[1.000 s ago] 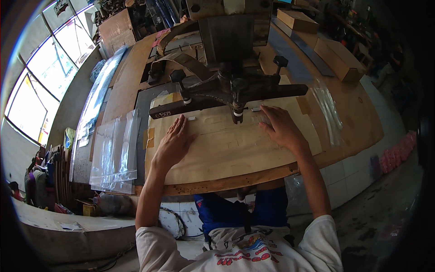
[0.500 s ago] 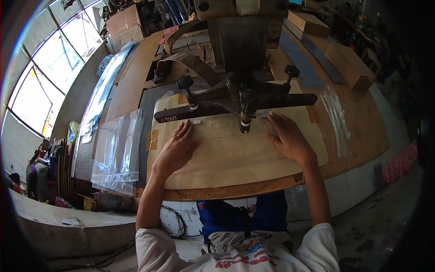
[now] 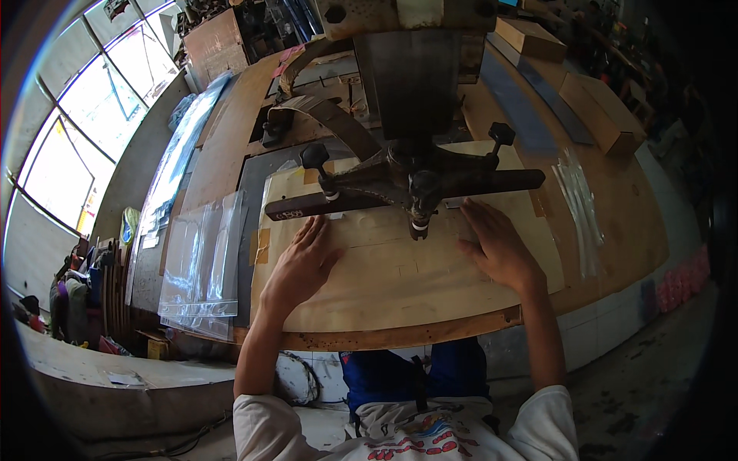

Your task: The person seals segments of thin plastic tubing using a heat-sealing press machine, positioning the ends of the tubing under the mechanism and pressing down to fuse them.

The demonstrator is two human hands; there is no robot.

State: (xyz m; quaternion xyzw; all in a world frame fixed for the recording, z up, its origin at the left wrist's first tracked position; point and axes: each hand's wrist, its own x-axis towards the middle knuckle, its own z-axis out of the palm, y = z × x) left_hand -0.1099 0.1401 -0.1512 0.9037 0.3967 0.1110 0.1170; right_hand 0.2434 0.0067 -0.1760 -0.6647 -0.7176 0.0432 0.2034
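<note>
My left hand (image 3: 300, 267) lies flat, fingers stretched out, on a pale yellowish sheet (image 3: 384, 296) on the worktable. Its fingertips reach the lower edge of a dark pressing bar (image 3: 500, 183), beside a small white tab (image 3: 336, 216). Opposite it, my right hand (image 3: 503, 250) rests on the same sheet with fingers extended, their tips close to the bar and a small metal piece (image 3: 453, 205). Neither hand is wrapped round anything. The bar hangs from a press head (image 3: 419, 180) with black knobs; whether it touches the sheet I cannot tell.
Clear plastic sleeves (image 3: 198, 265) lie left of the sheet, with a long stack of clear film (image 3: 173, 173) beyond. To the right are clear plastic strips (image 3: 578, 211), dark flat strips (image 3: 555, 102) and cardboard boxes (image 3: 603, 111). The wooden table edge (image 3: 407, 336) runs before me.
The whole view has shifted slightly, so things sit lower in the picture. The bar seems a little lower over the sheet and covers more of the white tab. Both hands stay in place.
</note>
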